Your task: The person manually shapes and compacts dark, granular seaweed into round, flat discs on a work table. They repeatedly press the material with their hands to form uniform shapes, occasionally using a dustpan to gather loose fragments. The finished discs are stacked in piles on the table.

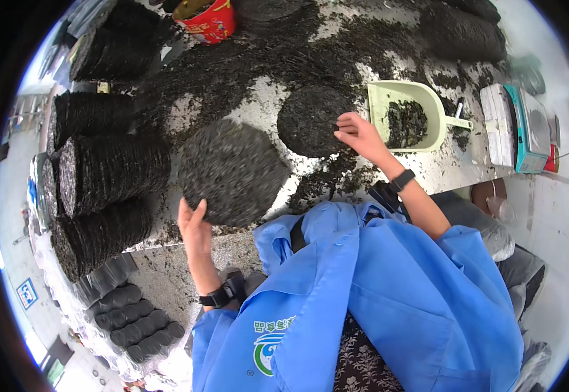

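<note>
Dark round discs of pressed dried leaf are being handled on a pale table (454, 166) strewn with loose dark crumbs, much of its surface buried under that litter. Stacks of like discs (111, 173) are laid on their sides along the left, their far ends lost in the bent rim of the picture, and further rolls (137, 323) wrapped in clear film are seen below the table edge, too small to be made out well. The larger disc (232, 171) is held tilted at the near table edge by the left hand (194, 228), whose fingers are closed on its lower left rim; the thumb is hidden behind the disc. The smaller disc (310, 119) is lying flat further back, and its right edge is pinched by the fingertips of the right hand (359, 134). Just beside that hand a pale green scoop (379, 108) holding loose leaf is set, and near the right edge a teal-sided scale (526, 130) is seen. A red tub (211, 25) is cut off at the top. The lower view is blocked by a blue jacket (389, 300).
</note>
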### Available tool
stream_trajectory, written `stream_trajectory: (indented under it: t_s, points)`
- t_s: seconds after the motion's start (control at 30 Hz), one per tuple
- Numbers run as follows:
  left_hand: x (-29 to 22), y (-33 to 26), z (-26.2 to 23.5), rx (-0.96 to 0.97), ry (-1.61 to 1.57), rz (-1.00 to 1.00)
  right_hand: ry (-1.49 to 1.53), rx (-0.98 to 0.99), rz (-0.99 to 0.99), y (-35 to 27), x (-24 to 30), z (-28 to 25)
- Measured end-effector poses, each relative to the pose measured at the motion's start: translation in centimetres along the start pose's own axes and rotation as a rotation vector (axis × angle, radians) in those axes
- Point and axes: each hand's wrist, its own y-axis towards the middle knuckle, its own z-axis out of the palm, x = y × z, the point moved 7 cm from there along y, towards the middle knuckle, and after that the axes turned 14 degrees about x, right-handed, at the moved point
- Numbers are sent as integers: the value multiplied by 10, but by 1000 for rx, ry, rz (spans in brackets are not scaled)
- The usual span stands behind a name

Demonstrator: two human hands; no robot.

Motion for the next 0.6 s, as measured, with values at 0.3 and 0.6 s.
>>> stream_trajectory:
  t_s: [0.3,0.6]
  points:
    - [15,19,32,-101,1750,240,-1286,265,24,36,-13,76]
    - [61,37,36,93,1807,-130,-1153,257,-193,28,-4,53]
